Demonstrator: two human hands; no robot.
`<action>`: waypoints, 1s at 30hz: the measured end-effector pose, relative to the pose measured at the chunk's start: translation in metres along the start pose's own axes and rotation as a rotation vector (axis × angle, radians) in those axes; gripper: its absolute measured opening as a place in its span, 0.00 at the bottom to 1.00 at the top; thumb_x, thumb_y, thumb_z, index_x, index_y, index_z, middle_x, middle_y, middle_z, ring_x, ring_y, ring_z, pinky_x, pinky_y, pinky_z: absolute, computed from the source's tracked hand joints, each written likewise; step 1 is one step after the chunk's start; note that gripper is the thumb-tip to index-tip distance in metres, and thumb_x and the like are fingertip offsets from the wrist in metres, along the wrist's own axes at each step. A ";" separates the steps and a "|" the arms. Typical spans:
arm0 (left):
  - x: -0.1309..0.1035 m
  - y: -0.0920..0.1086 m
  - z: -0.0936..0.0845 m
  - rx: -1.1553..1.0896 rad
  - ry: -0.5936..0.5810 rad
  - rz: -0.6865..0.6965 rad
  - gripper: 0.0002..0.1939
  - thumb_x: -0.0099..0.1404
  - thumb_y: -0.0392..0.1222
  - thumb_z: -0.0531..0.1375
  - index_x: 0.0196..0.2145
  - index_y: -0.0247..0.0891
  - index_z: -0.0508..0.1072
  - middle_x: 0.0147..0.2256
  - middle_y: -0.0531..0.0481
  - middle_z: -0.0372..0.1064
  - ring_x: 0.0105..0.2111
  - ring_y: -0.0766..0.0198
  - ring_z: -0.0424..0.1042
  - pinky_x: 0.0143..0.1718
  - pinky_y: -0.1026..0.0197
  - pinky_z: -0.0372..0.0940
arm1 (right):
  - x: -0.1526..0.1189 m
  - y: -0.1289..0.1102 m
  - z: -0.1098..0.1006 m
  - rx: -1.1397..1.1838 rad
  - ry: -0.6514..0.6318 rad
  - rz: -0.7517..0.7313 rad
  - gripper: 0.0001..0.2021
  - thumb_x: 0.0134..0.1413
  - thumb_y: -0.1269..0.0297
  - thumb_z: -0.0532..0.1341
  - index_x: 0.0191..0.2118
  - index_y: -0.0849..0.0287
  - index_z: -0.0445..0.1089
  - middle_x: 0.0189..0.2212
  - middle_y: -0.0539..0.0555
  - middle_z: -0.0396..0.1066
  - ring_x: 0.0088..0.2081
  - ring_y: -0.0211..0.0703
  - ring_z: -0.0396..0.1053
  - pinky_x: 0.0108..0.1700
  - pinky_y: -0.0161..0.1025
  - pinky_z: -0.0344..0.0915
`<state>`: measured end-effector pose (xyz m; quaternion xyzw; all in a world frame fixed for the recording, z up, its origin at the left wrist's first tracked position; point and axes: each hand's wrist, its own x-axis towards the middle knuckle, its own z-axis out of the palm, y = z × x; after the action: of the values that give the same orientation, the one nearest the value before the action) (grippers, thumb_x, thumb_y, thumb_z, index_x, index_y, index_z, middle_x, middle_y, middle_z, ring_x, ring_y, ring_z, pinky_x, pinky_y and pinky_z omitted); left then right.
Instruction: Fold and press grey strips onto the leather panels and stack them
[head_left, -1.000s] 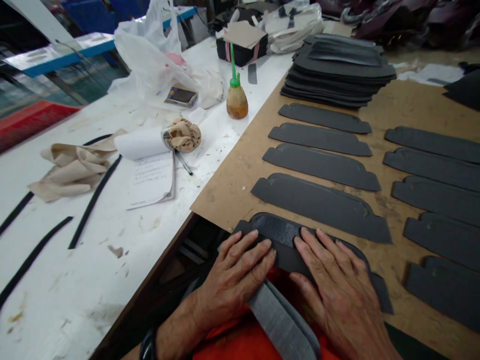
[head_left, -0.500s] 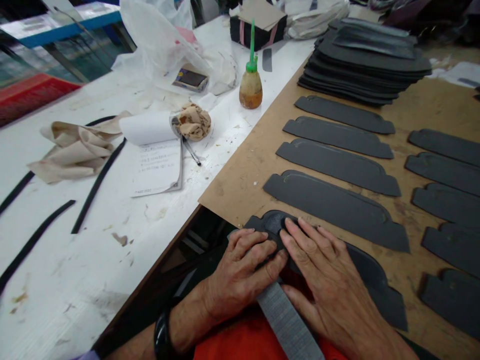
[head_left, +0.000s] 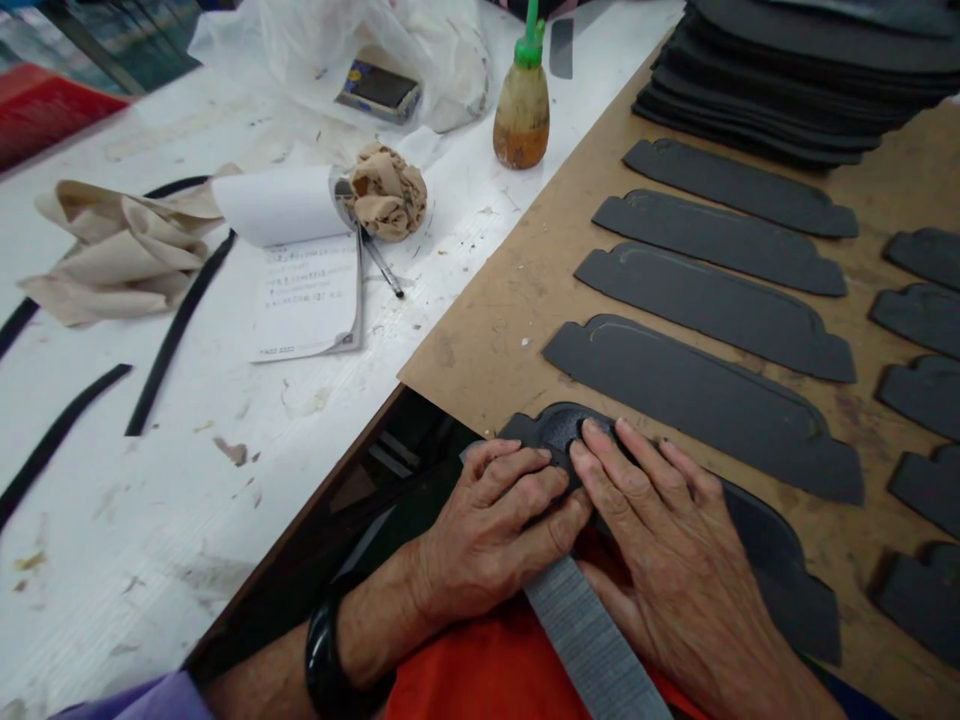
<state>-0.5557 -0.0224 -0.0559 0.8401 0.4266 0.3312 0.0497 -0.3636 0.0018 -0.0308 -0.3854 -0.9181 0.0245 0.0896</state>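
A dark grey shaped panel (head_left: 787, 570) lies at the front edge of the brown board, partly covered by both hands. My right hand (head_left: 660, 520) rests flat on it, fingers stretched out and pressing beside a shiny, dark raised patch (head_left: 564, 428). Next to it, my left hand (head_left: 502, 520) has its fingers curled together over the panel's near edge. A grey woven-looking strip (head_left: 600, 640) comes out from under my left hand and runs down over the red cloth (head_left: 465, 665) on my lap. What lies beneath the left fingers is hidden.
More shaped panels (head_left: 705, 405) lie in two rows on the brown board (head_left: 480, 350), with a stack of dark sheets (head_left: 795, 80) behind. On the white table are a glue bottle (head_left: 523, 115), notepad (head_left: 307, 295), pen (head_left: 382, 262), crumpled tape ball (head_left: 390, 190), beige cloth (head_left: 127, 255) and black strips (head_left: 180, 335).
The view has tilted down and shifted a little, so the table things sit higher in the picture. Both hands stay in nearly the same place on the panel.
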 end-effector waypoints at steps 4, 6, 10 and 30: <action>-0.001 -0.001 0.001 0.002 -0.006 -0.003 0.12 0.67 0.35 0.54 0.47 0.40 0.72 0.42 0.50 0.72 0.50 0.62 0.62 0.57 0.55 0.52 | 0.000 0.000 0.001 0.025 -0.004 0.018 0.28 0.55 0.59 0.56 0.61 0.61 0.57 0.63 0.56 0.54 0.63 0.52 0.49 0.61 0.53 0.47; -0.001 -0.002 0.002 -0.001 0.001 0.002 0.12 0.67 0.35 0.54 0.46 0.40 0.72 0.41 0.50 0.72 0.50 0.61 0.62 0.57 0.55 0.51 | 0.000 0.000 0.002 0.044 0.004 0.046 0.27 0.56 0.59 0.55 0.61 0.59 0.57 0.63 0.54 0.55 0.64 0.51 0.48 0.61 0.53 0.46; -0.004 -0.003 0.003 -0.014 -0.010 0.016 0.13 0.68 0.34 0.52 0.48 0.40 0.71 0.42 0.47 0.70 0.50 0.59 0.62 0.55 0.52 0.54 | 0.000 -0.001 -0.002 0.061 -0.041 0.054 0.27 0.58 0.56 0.54 0.62 0.59 0.56 0.64 0.53 0.52 0.65 0.50 0.46 0.63 0.53 0.44; 0.007 -0.006 0.002 0.303 -0.180 0.019 0.37 0.62 0.26 0.48 0.66 0.35 0.40 0.52 0.36 0.66 0.45 0.50 0.66 0.44 0.50 0.58 | 0.002 0.007 0.007 -0.062 0.097 0.000 0.20 0.66 0.70 0.43 0.61 0.61 0.56 0.63 0.51 0.54 0.63 0.46 0.50 0.61 0.50 0.56</action>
<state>-0.5558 -0.0136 -0.0559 0.8682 0.4576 0.1871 -0.0425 -0.3613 0.0082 -0.0383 -0.3889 -0.9129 -0.0229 0.1219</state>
